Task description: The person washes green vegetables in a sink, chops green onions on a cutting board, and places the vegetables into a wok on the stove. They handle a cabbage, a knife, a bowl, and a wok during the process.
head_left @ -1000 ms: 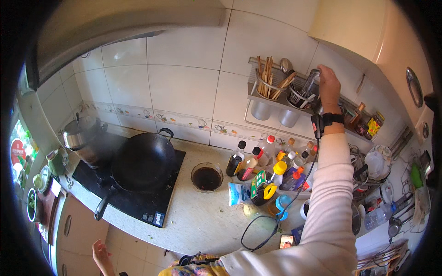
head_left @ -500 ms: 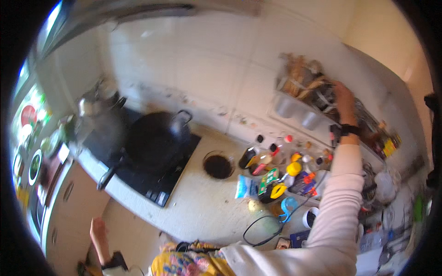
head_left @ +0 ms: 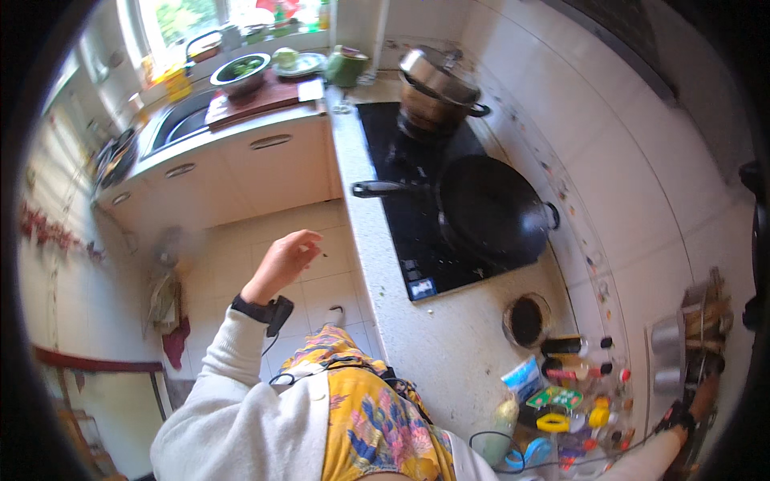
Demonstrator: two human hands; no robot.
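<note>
My left hand (head_left: pixel 282 263) hangs in the air above the tiled floor, left of the counter. Its fingers are loosely bent and apart, with nothing in them. At the far right edge, my right hand (head_left: pixel 705 394) reaches up to the metal wall rack (head_left: pixel 667 353), which holds wooden utensils (head_left: pixel 707 309). Its fingers are dim and partly cut off by the picture's rim, so what they touch cannot be made out. Below that arm stand several seasoning bottles (head_left: pixel 573 346) and a blue-white packet (head_left: pixel 523 377).
A black wok (head_left: pixel 493 212) sits on the black cooktop (head_left: pixel 401 256), its handle over the front edge. Behind it stands a steel pot (head_left: pixel 433 100). A glass bowl of dark liquid (head_left: pixel 527 320) is on the counter (head_left: pixel 449 353). Beyond are a sink (head_left: pixel 183 120) and a bowl of greens (head_left: pixel 241 74).
The view has swung left, bringing the sink and window in and pushing the rack to the right edge. My left hand appears higher in the picture; my right hand stays by the rack.
</note>
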